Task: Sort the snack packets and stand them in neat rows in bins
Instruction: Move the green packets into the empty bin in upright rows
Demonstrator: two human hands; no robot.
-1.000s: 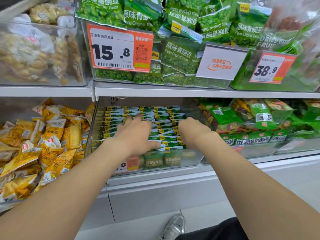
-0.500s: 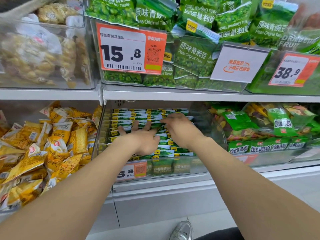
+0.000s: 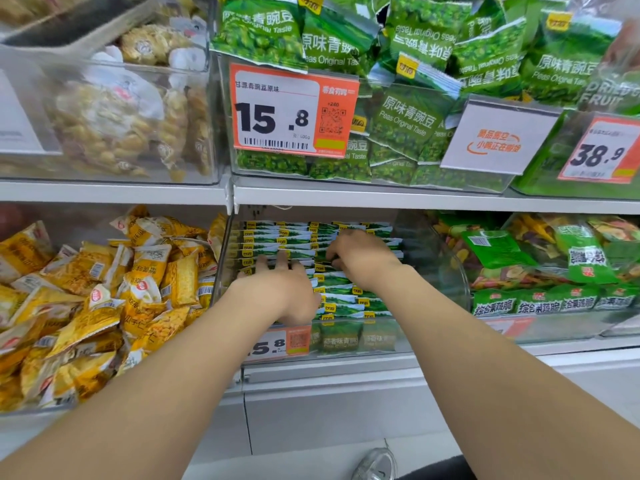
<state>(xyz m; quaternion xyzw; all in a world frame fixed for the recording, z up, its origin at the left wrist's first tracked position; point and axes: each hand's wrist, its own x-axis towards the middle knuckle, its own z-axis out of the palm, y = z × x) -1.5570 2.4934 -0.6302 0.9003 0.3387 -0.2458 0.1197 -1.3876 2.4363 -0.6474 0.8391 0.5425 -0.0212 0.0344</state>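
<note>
The green packets stand on edge in rows in the clear bin, mid lower shelf, where the left hand presses flat with spread fingers on their tops, likely steadying them, while the right hand digs curled fingers between farther rows; whether it pinches one I cannot tell.

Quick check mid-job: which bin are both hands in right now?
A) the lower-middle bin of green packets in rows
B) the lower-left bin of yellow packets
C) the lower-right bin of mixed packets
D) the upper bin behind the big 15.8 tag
A: the left hand and right hand both rest on the green packets standing in rows in the clear lower-middle bin. Neither touches the yellow packets to the left.
</note>
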